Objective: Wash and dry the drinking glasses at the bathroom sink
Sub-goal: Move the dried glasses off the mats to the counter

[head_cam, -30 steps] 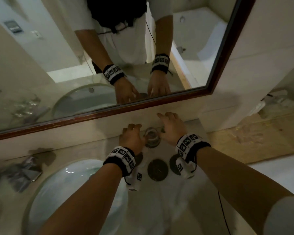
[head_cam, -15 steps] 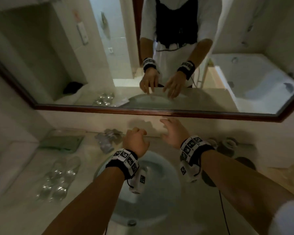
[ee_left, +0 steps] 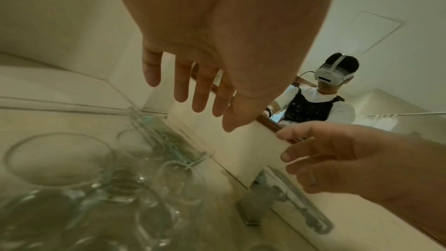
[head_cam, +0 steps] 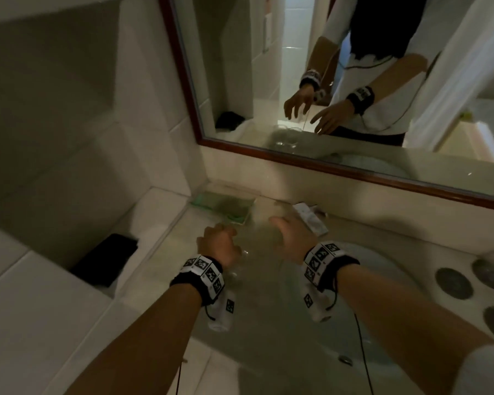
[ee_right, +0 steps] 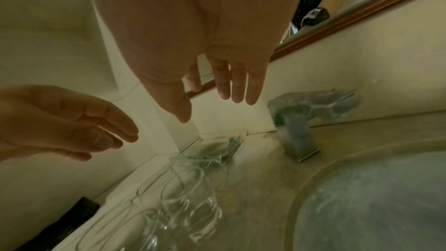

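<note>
Several clear drinking glasses stand close together on the counter left of the sink, seen also in the right wrist view as glasses. My left hand hovers just above them with spread, nearly straight fingers and holds nothing. My right hand hangs beside it, nearer the faucet, its fingers also straight and empty. In the head view the glasses are only a blur under the hands. The two hands stay a little apart.
A square chrome faucet stands at the back of the round sink basin. A greenish glass tray lies by the wall. A black object sits on the left ledge. Dark round coasters lie right of the sink.
Both hands left the glass by the coasters on the right, crossed over the sink and now hover above the glasses on the left counter. The view swung left with them.
</note>
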Tool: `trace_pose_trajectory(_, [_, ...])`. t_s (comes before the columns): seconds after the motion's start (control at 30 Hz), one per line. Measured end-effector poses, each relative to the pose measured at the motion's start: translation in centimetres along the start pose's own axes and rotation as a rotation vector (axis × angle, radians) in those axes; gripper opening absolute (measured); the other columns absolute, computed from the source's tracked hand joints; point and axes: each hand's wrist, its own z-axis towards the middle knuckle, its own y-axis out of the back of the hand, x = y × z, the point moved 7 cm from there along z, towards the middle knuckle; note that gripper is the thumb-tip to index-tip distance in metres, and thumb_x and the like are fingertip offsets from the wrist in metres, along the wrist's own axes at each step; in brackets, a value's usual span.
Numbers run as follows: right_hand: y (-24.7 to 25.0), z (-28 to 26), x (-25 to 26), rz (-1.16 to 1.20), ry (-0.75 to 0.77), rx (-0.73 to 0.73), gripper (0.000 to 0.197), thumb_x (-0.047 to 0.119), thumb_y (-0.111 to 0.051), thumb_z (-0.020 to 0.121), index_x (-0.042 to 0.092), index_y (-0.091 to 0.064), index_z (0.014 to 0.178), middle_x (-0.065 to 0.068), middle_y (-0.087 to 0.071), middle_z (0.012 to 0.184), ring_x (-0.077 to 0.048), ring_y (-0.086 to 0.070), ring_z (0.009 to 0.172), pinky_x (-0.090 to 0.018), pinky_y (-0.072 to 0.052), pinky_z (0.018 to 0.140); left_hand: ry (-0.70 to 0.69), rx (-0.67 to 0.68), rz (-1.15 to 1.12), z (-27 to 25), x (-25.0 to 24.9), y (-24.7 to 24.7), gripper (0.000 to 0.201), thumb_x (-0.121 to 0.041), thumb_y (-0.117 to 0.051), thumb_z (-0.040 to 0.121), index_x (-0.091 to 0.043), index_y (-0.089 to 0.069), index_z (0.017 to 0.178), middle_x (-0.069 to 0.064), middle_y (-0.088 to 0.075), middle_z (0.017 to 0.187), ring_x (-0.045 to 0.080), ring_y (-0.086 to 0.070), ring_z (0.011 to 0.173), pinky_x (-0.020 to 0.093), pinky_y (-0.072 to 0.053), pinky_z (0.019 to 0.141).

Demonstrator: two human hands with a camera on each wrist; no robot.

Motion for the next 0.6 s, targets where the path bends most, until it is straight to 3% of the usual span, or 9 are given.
trace_pose_trajectory(0.17, [-4.9, 3.3, 3.1, -0.087, -0.004, 0.138, 0.068, 0.032, -0.058, 0.095, 0.015, -0.026, 0.152, -0.012, -0.033, 0.152, -0.031, -0.034, 0.138, -0.039, -0.036, 0.110, 0.043, -0.002, -0.014, 0.5, 5.6, -0.9, 0.039, -0.040, -0.056, 0.090, -0.026, -0.055, 0.126, 0.002, -0.050, 0.133, 0.027, -0.042, 0.125, 0.043, -0.036, 0.102])
trace_pose_trajectory(0.33, [-9.9, 5.6, 3.3, -0.063, -0.072, 0.196, 0.085, 0.037, -0.064, 0.089, 0.028, -0.011, 0.155, -0.010, -0.034, 0.150, -0.032, -0.043, 0.132, -0.041, -0.040, 0.106, 0.041, 0.046, -0.071, 0.8, 8.7, -3.4, 0.049, -0.040, -0.059, 0.090, -0.024, -0.051, 0.135, 0.002, -0.048, 0.138, 0.026, -0.039, 0.130, 0.043, -0.032, 0.108])
trace_pose_trajectory(0.47, [-12.8, 7.1, 2.6, 0.018, -0.098, 0.234, 0.107, 0.037, -0.074, 0.083, 0.030, 0.004, 0.156, -0.009, -0.033, 0.148, -0.030, -0.043, 0.129, -0.037, -0.039, 0.103, 0.023, 0.011, -0.087, 0.5, 9.5, -4.4, 0.044, -0.038, -0.061, 0.087, -0.026, -0.054, 0.130, 0.001, -0.051, 0.132, 0.024, -0.040, 0.127, 0.039, -0.031, 0.102])
trace_pose_trajectory(0.6, [-14.9, 8.7, 2.2, 0.083, -0.101, 0.219, 0.108, 0.031, -0.079, 0.079, 0.034, -0.003, 0.156, -0.007, -0.036, 0.144, -0.030, -0.048, 0.125, -0.036, -0.042, 0.101, 0.000, -0.030, -0.078, 0.2, 9.7, -5.0, 0.046, -0.041, -0.062, 0.084, -0.025, -0.054, 0.126, -0.002, -0.052, 0.129, 0.022, -0.040, 0.125, 0.039, -0.031, 0.100])
